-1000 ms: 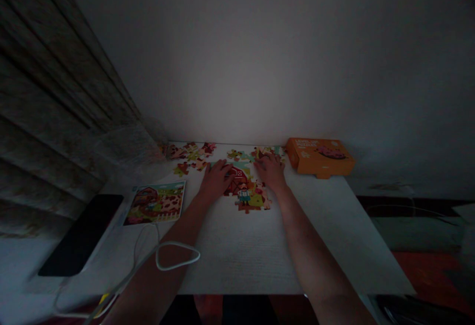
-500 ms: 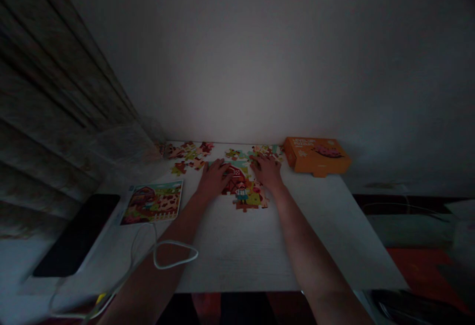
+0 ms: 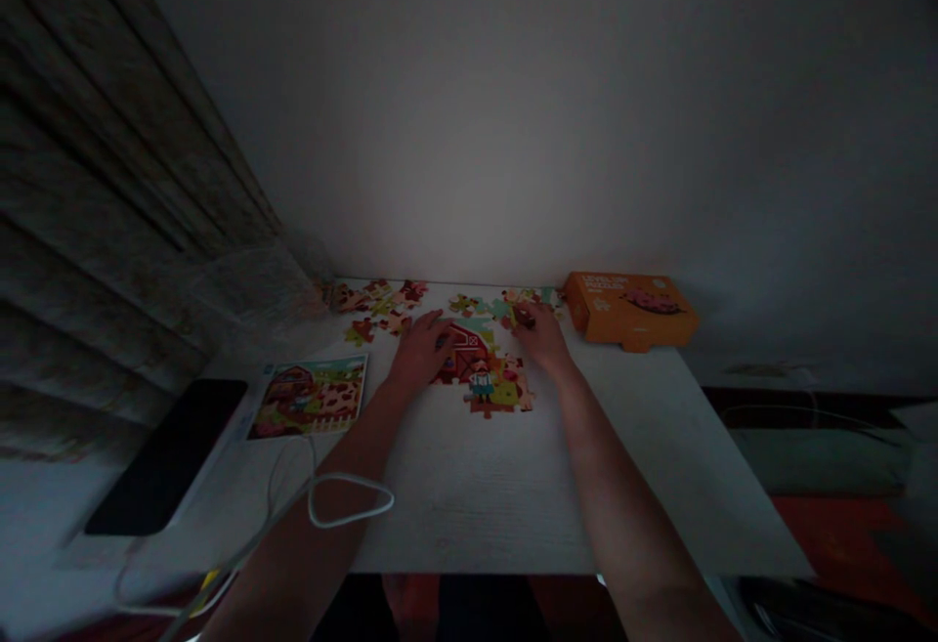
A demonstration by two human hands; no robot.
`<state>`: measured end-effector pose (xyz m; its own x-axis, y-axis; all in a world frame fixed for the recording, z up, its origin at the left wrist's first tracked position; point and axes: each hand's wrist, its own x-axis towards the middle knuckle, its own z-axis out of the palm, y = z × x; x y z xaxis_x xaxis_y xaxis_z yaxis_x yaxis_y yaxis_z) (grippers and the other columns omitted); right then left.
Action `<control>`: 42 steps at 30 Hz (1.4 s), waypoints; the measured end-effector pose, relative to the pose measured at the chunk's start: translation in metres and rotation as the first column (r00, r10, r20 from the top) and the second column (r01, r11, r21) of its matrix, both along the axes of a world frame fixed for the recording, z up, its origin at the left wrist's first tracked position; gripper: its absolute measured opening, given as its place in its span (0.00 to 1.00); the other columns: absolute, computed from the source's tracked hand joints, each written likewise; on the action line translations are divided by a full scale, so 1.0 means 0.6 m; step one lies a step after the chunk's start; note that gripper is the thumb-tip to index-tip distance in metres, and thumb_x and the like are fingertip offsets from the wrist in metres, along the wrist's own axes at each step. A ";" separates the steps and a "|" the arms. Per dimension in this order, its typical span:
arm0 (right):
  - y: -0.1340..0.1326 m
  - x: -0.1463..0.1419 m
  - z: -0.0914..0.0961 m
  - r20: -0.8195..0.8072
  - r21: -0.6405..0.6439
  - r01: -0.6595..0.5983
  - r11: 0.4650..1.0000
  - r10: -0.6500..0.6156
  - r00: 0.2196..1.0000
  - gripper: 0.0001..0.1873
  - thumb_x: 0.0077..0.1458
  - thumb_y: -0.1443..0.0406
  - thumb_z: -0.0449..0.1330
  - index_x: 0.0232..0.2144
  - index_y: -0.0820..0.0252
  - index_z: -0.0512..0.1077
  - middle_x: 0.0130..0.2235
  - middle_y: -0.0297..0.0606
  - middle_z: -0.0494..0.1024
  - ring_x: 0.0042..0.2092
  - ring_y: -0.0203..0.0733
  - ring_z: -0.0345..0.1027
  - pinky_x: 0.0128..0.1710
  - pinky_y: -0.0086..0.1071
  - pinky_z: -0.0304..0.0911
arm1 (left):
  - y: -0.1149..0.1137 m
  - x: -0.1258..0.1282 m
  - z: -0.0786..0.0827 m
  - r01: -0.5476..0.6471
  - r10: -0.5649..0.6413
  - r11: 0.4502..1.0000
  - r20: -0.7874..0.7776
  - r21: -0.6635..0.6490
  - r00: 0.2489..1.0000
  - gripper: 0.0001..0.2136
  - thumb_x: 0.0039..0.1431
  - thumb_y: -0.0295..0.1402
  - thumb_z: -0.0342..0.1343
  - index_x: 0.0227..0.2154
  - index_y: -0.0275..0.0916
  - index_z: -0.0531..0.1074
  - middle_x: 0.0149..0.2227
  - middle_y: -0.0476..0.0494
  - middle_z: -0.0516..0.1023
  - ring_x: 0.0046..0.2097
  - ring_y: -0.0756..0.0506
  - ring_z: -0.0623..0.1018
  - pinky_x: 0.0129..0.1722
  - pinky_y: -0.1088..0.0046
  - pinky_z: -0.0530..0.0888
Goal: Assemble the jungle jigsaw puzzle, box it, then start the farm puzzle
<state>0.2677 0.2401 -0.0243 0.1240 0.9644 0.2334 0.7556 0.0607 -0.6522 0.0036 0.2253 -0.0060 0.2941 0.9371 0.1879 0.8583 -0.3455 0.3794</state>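
Note:
A partly joined jigsaw puzzle [image 3: 473, 359] lies on the white table, showing a red barn, a figure in blue and a pink animal. My left hand [image 3: 421, 351] rests along its left side, fingers loosely apart, covering part of that edge. Just beyond the puzzle's upper right, my right hand [image 3: 542, 334] has its fingers bent around a dark red and yellow puzzle piece [image 3: 523, 316]. Loose puzzle pieces [image 3: 381, 302] are scattered behind my left hand. More loose pieces [image 3: 469, 304] lie in front of the wall, partly hidden by my right hand.
An orange puzzle box [image 3: 634, 312] stands at the back right. A printed farm picture [image 3: 312, 396] and a black phone-like slab [image 3: 168, 456] lie at the left. A white cable [image 3: 352, 500] loops above my left forearm. Curtain [image 3: 132, 183] hangs at the left.
My right hand has lifted from flat on the pieces to curl around one piece. The left hand stays beside the puzzle with its fingers slightly drawn in. The view has shifted a little.

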 end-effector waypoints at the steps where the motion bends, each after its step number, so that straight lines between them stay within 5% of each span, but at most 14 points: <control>1: -0.001 0.003 0.002 -0.016 -0.001 0.000 1.000 0.000 1.000 0.16 0.59 0.66 0.57 0.47 0.57 0.78 0.49 0.45 0.79 0.52 0.47 0.74 0.54 0.42 0.68 | 0.001 -0.003 0.003 -0.016 0.016 1.000 0.029 0.024 0.999 0.17 0.70 0.36 0.51 0.56 0.41 0.76 0.65 0.38 0.73 0.66 0.40 0.71 0.70 0.54 0.60; 7: -0.005 0.010 0.002 -0.155 -0.077 0.046 0.996 -0.058 0.986 0.17 0.60 0.65 0.56 0.50 0.56 0.77 0.47 0.44 0.82 0.41 0.46 0.78 0.46 0.42 0.72 | 0.011 -0.043 0.025 -0.197 0.176 0.976 0.193 0.094 0.965 0.15 0.68 0.32 0.48 0.51 0.40 0.77 0.55 0.40 0.80 0.58 0.43 0.77 0.63 0.65 0.70; 11: 0.000 0.010 -0.006 -0.231 -0.035 0.102 0.994 -0.108 0.967 0.17 0.61 0.61 0.56 0.48 0.59 0.78 0.48 0.48 0.81 0.42 0.48 0.78 0.47 0.44 0.72 | 0.020 -0.076 0.031 -0.386 0.382 0.921 0.074 0.045 0.921 0.13 0.66 0.31 0.49 0.46 0.41 0.78 0.52 0.40 0.81 0.56 0.41 0.78 0.61 0.62 0.72; 15: 0.008 0.014 -0.016 -0.257 0.046 0.217 0.975 -0.198 0.946 0.17 0.61 0.55 0.57 0.43 0.59 0.78 0.46 0.49 0.80 0.44 0.49 0.77 0.49 0.44 0.71 | 0.024 -0.097 0.025 -0.479 0.481 0.877 -0.046 0.044 0.876 0.16 0.66 0.34 0.52 0.53 0.39 0.76 0.59 0.35 0.76 0.60 0.38 0.76 0.62 0.59 0.70; 24: -0.006 0.004 -0.007 0.019 0.099 0.107 0.989 -0.109 0.994 0.13 0.59 0.64 0.56 0.40 0.59 0.79 0.50 0.50 0.77 0.53 0.53 0.71 0.56 0.47 0.65 | 0.025 -0.104 0.018 -0.462 0.454 0.885 -0.116 -0.052 0.883 0.20 0.65 0.42 0.57 0.57 0.42 0.74 0.60 0.35 0.77 0.61 0.34 0.74 0.62 0.54 0.70; 32: -0.024 -0.007 -0.003 0.247 0.041 0.201 0.979 -0.205 0.947 0.19 0.63 0.55 0.58 0.51 0.57 0.77 0.59 0.51 0.74 0.62 0.60 0.62 0.61 0.58 0.57 | 0.028 -0.103 0.019 -0.359 0.357 0.931 -0.039 -0.072 0.933 0.16 0.68 0.38 0.51 0.52 0.40 0.77 0.54 0.37 0.80 0.56 0.40 0.78 0.59 0.63 0.73; 35: -0.023 -0.007 -0.013 0.273 0.003 0.206 0.979 -0.199 0.941 0.24 0.65 0.53 0.56 0.58 0.58 0.73 0.63 0.54 0.70 0.66 0.62 0.59 0.63 0.61 0.53 | 0.024 -0.098 0.007 -0.383 0.381 0.923 -0.056 -0.029 0.923 0.18 0.70 0.41 0.49 0.55 0.39 0.75 0.60 0.33 0.75 0.63 0.37 0.73 0.65 0.56 0.67; 39: -0.015 -0.003 -0.024 0.226 -0.028 0.013 1.000 -0.007 0.974 0.23 0.65 0.57 0.55 0.56 0.62 0.74 0.63 0.54 0.71 0.67 0.57 0.60 0.66 0.54 0.54 | 0.027 -0.094 -0.016 -0.390 0.388 0.919 -0.034 -0.064 0.921 0.24 0.70 0.42 0.50 0.64 0.40 0.67 0.69 0.30 0.65 0.71 0.32 0.63 0.68 0.40 0.59; 42: -0.008 0.004 -0.026 0.117 -0.013 -0.143 0.990 0.144 0.983 0.19 0.65 0.57 0.55 0.52 0.59 0.77 0.59 0.50 0.76 0.64 0.53 0.64 0.66 0.48 0.57 | 0.044 -0.099 -0.028 -0.319 0.328 0.943 0.106 -0.092 0.939 0.23 0.70 0.38 0.48 0.65 0.40 0.67 0.70 0.32 0.65 0.72 0.35 0.61 0.70 0.46 0.59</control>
